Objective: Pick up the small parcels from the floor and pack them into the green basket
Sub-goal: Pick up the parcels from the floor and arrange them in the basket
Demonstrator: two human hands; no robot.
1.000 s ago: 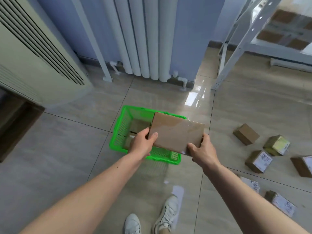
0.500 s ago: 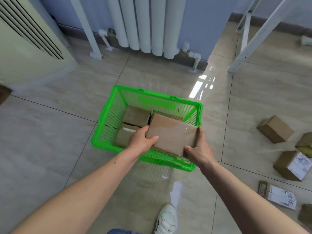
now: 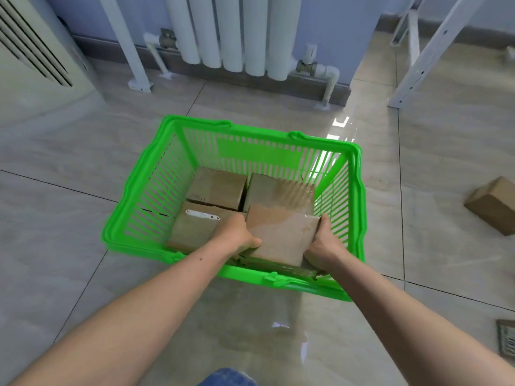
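Observation:
The green basket (image 3: 259, 137) stands on the tiled floor in the middle of the view. Both hands hold a flat brown parcel (image 3: 281, 235) inside its near right corner. My left hand (image 3: 237, 235) grips the parcel's left edge and my right hand (image 3: 323, 243) its right edge. Three brown parcels lie in the basket beyond it: one at the back left (image 3: 217, 188), one at the back right (image 3: 281, 190), and one at the front left (image 3: 192, 227) with a white strip on top.
A brown parcel (image 3: 493, 207) lies on the floor at the right edge, and a labelled one (image 3: 507, 344) shows at the lower right. A white radiator (image 3: 237, 32) and pipes stand behind the basket. White rack legs (image 3: 418, 59) rise at the right, a beige unit (image 3: 33, 54) at the left.
Both hands have lowered the flat parcel from above the rim down into the basket's near right corner. The camera has moved closer and lower over the basket.

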